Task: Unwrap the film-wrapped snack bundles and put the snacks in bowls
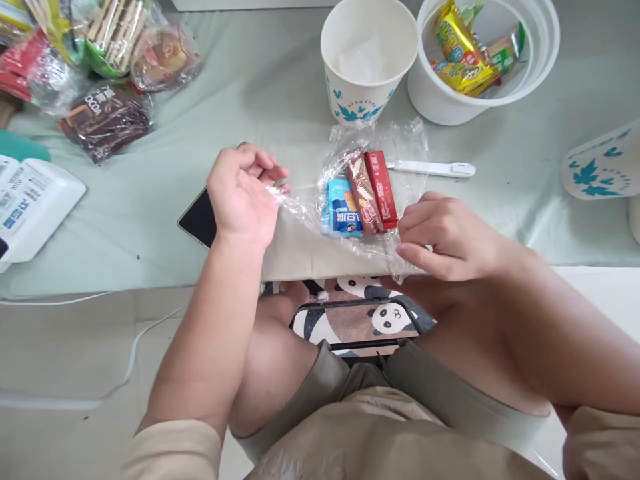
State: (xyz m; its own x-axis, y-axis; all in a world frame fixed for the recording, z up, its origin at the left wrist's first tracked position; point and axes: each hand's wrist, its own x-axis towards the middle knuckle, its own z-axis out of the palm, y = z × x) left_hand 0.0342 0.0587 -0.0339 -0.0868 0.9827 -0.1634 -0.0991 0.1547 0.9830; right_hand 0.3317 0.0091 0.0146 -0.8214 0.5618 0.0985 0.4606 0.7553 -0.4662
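A sheet of clear plastic wrap lies crumpled on the table. On it, side by side, are a small blue snack packet, a brown wafer packet and a red packet. My left hand, palm turned up and fingers curled, pinches a stretched end of the wrap to the left of the packets. To their right my right hand is closed at the wrap's edge, fingers bent, close beside the red packet. Part of a white plastic-handled tool runs under the wrap; its other end is hidden.
Behind stand a paper cup and a white tub of wrapped snacks. Another cup lies at right. A dark phone sits under my left hand. Bagged snacks and a white box are at left.
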